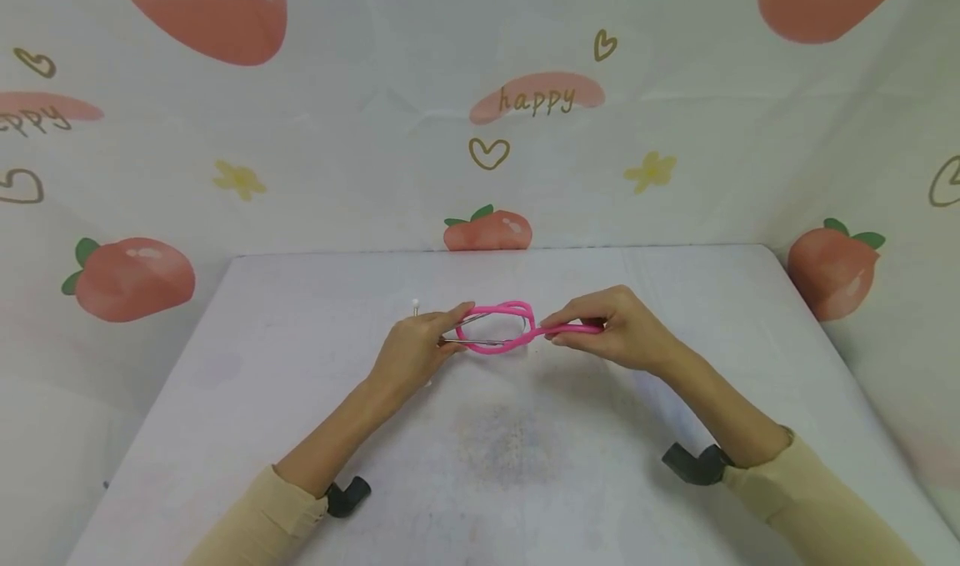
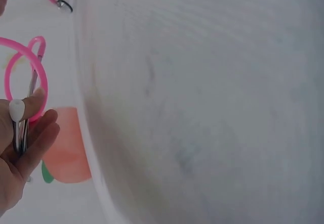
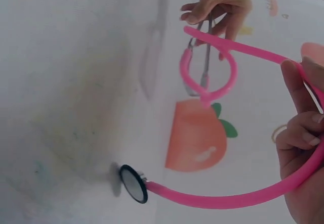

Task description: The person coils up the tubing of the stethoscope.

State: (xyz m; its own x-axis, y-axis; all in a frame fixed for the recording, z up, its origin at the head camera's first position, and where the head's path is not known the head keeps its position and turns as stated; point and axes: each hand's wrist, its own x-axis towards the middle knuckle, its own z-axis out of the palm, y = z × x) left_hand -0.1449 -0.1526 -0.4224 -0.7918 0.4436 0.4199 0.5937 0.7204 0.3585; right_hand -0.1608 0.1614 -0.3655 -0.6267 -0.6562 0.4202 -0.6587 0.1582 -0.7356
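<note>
A stethoscope with pink tubing (image 1: 491, 349) is held between both hands above the table. My left hand (image 1: 412, 345) grips its metal ear tubes (image 3: 207, 59), together with the edge of a loop of tubing. One white ear tip (image 2: 17, 110) sticks out past the left fingers. On the other side, my right hand (image 1: 626, 333) holds a stretch of the tubing with fingers and thumb. From that hand the tubing curves away to the round chest piece (image 3: 134, 184), black-rimmed with a grey face, which hangs free close over the table in the right wrist view.
The white table (image 1: 495, 499) extends below and around both hands. Behind it hangs a pale cloth backdrop (image 1: 360, 149) printed with peaches, hearts and the word happy. A black curved piece (image 1: 697, 464) sits at the right cuff, and another black piece (image 1: 348, 497) at the left.
</note>
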